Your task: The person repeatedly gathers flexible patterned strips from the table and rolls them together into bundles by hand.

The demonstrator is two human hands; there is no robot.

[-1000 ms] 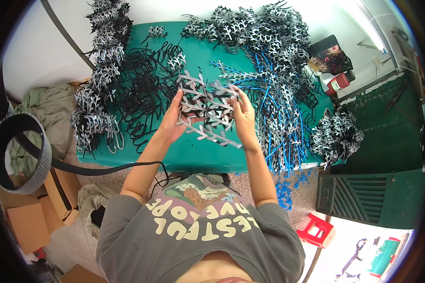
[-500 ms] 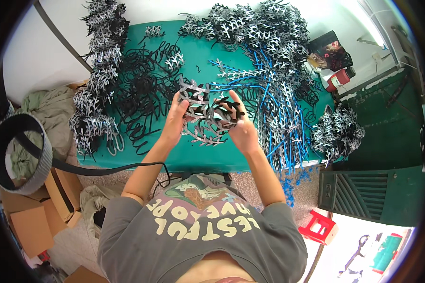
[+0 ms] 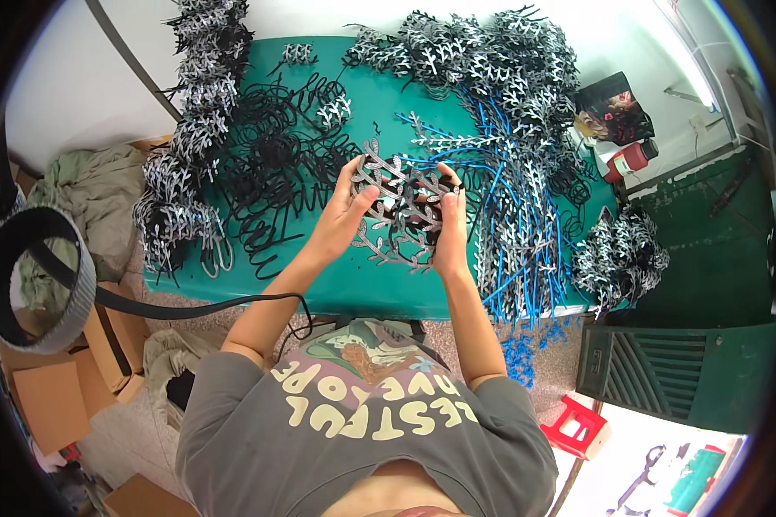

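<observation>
Between my two hands, over the near middle of the green table, is a curled bundle of silver leaf-vine strips (image 3: 386,178) with black backs. My left hand (image 3: 343,217) grips the bundle's left side, its thumb pressed on the front. On the other side my right hand (image 3: 451,226) is closed round the edge, thumb up and fingers mostly hidden behind the strips. To the right of it lies a long heap of similar leaf strips (image 3: 522,228) mixed with blue cords. Left of my hands spreads a tangle of black cord (image 3: 272,142).
Stacked leaf strips (image 3: 203,95) line the table's left edge; another pile (image 3: 491,52) fills the back right. A smaller heap (image 3: 621,254) sits at the right corner. Near the wall are a red bottle (image 3: 631,160) and a dark bag (image 3: 612,110). Cardboard boxes (image 3: 52,405) stand lower left.
My right hand has turned upright and its thumb now presses on the strips. The bundle, fanned out and looped before, is drawn closer together with its silver faces showing. The view has shifted slightly.
</observation>
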